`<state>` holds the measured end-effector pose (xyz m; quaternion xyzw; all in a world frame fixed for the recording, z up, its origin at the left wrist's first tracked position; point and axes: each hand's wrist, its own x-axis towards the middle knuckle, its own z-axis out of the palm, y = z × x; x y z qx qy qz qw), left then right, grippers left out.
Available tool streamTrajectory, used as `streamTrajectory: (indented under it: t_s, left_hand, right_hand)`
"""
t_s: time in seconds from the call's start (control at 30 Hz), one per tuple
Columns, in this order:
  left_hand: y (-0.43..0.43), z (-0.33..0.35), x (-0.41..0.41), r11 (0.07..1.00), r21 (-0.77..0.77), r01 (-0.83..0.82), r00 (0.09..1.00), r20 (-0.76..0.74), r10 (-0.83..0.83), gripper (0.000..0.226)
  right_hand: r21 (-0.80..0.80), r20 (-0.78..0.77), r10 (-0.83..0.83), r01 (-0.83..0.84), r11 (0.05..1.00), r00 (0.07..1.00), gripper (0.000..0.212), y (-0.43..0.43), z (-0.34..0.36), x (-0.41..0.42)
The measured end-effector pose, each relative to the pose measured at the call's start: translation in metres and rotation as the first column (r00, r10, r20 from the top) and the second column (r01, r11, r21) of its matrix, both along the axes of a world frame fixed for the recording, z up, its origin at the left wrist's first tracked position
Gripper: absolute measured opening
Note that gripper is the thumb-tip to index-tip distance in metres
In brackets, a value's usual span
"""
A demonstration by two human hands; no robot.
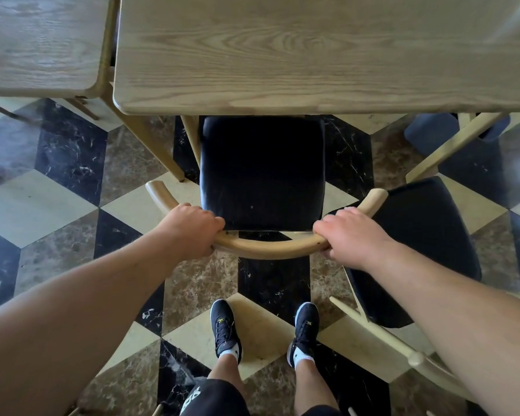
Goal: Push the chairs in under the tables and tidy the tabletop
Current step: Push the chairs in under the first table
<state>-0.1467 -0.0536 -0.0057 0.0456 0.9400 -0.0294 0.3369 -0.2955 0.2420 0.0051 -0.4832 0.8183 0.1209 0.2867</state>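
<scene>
A wooden chair with a black padded seat (pixel 261 172) stands right in front of me, its front edge just under the near edge of a light wooden table (pixel 312 55). Its curved wooden backrest (pixel 264 246) bends toward me. My left hand (pixel 189 229) grips the left part of that backrest and my right hand (pixel 347 235) grips the right part. Most of the seat still shows in front of the table edge.
A second black-seated chair (pixel 424 235) stands askew at the right, close to my right arm. Another wooden table (pixel 39 43) sits at the left with a narrow gap between them. A dark bin (pixel 433 130) stands under the table at right. My feet (pixel 264 328) are on chequered marble floor.
</scene>
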Motion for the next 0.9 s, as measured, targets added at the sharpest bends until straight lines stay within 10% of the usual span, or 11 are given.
streamTrajectory:
  t_s: [0.9]
  left_hand:
    - [-0.053, -0.014, -0.120, 0.997, 0.050, 0.056, 0.993, 0.104, -0.061, 0.020]
  right_hand:
    - [0.083, 0.045, 0.251, -0.254, 0.964, 0.967, 0.021, -0.063, -0.010, -0.136]
